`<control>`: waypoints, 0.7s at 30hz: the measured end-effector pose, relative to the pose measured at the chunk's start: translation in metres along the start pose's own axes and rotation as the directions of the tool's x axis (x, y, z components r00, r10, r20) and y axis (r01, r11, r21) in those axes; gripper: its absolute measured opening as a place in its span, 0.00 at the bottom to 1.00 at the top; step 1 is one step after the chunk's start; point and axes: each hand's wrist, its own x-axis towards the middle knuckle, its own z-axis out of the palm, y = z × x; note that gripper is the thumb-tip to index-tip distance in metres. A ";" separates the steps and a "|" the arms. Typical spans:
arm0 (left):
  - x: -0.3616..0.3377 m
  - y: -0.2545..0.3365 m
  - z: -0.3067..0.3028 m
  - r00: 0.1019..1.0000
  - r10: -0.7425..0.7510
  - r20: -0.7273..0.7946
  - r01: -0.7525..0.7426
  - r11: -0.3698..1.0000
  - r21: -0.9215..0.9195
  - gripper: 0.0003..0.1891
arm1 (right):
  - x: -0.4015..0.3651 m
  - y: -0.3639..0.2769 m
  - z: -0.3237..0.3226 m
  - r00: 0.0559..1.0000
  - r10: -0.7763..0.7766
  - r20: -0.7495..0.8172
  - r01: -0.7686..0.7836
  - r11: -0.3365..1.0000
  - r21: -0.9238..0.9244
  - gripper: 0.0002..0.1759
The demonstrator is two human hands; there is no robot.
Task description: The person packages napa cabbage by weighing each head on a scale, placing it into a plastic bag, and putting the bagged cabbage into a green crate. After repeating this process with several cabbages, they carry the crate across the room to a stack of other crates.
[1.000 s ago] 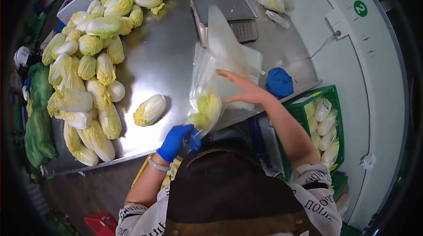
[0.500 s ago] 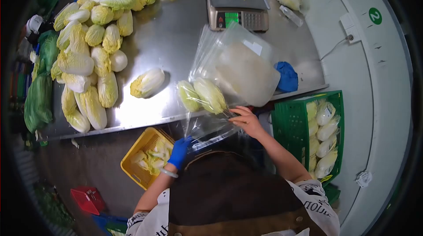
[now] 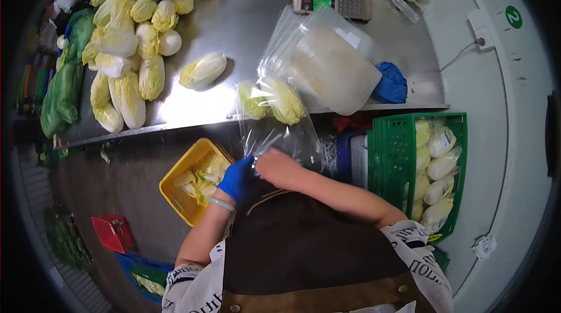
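Note:
My left hand (image 3: pixel 235 178), in a blue glove, is closed on the gathered end of a clear plastic bag (image 3: pixel 277 140) near my apron. Bare and curled, my right hand (image 3: pixel 279 168) is closed on the same end, right beside the glove. Inside the bag, at its far end on the table edge, lie two cabbages, a smaller one (image 3: pixel 252 101) on the left and a larger one (image 3: pixel 283 102) on the right. A single loose cabbage (image 3: pixel 203 70) rests on the metal table to their left.
Piled cabbages (image 3: pixel 114 41) cover the table's left side. Stacked flat bags (image 3: pixel 336 67), a blue cloth-like item (image 3: pixel 390 83) and a scale (image 3: pixel 333 0) are at the right. Below the edge stand a yellow basket (image 3: pixel 172 187) and a green crate (image 3: pixel 391 164) of wrapped cabbages.
My right hand has moved left and toward my body, from beside the cabbages to my left hand. The bag is drawn out below the cabbages. The camera view has shifted.

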 end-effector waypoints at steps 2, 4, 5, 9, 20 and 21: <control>-0.007 0.006 0.005 0.999 -0.031 -0.020 0.033 0.996 0.082 0.16 | -0.013 -0.005 -0.009 0.990 0.119 -0.074 -0.111 0.987 0.115 0.08; -0.014 0.001 0.010 0.999 0.039 0.024 -0.042 0.986 0.160 0.16 | -0.011 -0.006 -0.014 0.981 0.152 -0.117 -0.138 0.983 0.118 0.10; -0.010 -0.003 0.004 0.995 0.091 0.032 -0.096 0.971 0.218 0.16 | -0.005 -0.007 -0.013 0.982 0.134 -0.130 -0.127 0.990 0.065 0.10; 0.011 -0.008 -0.036 0.971 0.057 0.234 -0.067 0.997 0.035 0.17 | 0.013 -0.006 0.006 0.995 0.098 0.018 -0.096 0.992 -0.081 0.11; 0.017 -0.004 -0.053 0.956 0.284 0.077 -0.233 0.574 0.785 0.20 | -0.206 0.040 -0.006 0.861 0.313 0.402 -0.199 0.933 -0.301 0.08; 0.009 0.001 -0.053 0.961 0.263 0.088 -0.209 0.481 0.851 0.21 | -0.252 0.043 0.004 0.412 0.547 0.728 -0.424 0.823 -0.378 0.10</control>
